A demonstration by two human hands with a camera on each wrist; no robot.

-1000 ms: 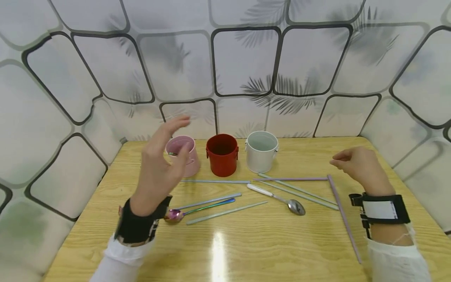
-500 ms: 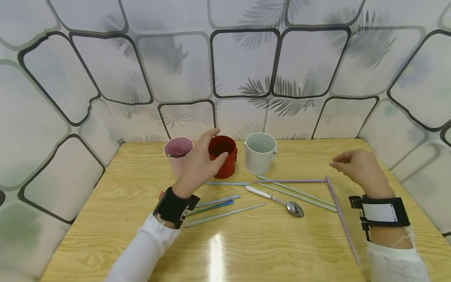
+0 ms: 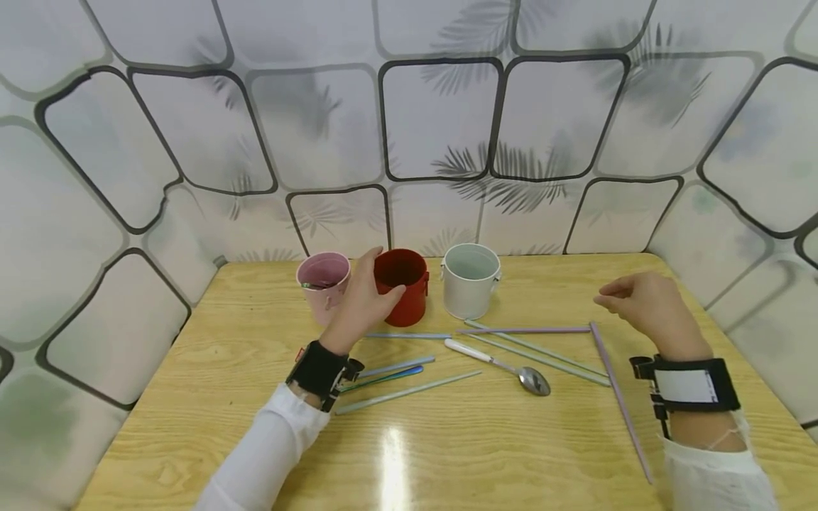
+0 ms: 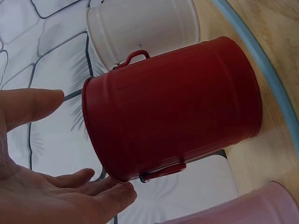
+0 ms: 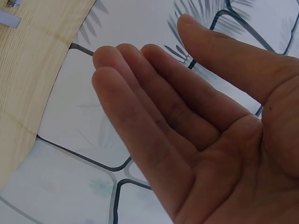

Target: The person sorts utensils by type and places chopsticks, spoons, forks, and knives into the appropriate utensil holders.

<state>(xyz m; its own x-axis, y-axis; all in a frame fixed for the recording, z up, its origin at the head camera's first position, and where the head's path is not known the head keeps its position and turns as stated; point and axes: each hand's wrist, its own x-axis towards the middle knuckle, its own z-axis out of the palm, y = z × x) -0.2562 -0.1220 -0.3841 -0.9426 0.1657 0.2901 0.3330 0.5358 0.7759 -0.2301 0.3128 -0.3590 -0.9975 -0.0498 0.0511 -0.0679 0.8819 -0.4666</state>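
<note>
Thumb and fingers parted, gripping nothing, a left hand (image 3: pixel 361 301) reaches to a red bucket (image 3: pixel 412 311) between pink bucket (image 3: pixel 319 305) and white bucket (image 3: pixel 469 297); the right hand (image 3: pixel 655 312) hovers relaxed, empty; the red bucket should prove light, stiff and slick, best gripped across its top

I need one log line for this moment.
left hand: fingers open beside red bucket, contact unclear; right hand: empty, above table; white-handled spoon: on table
</note>
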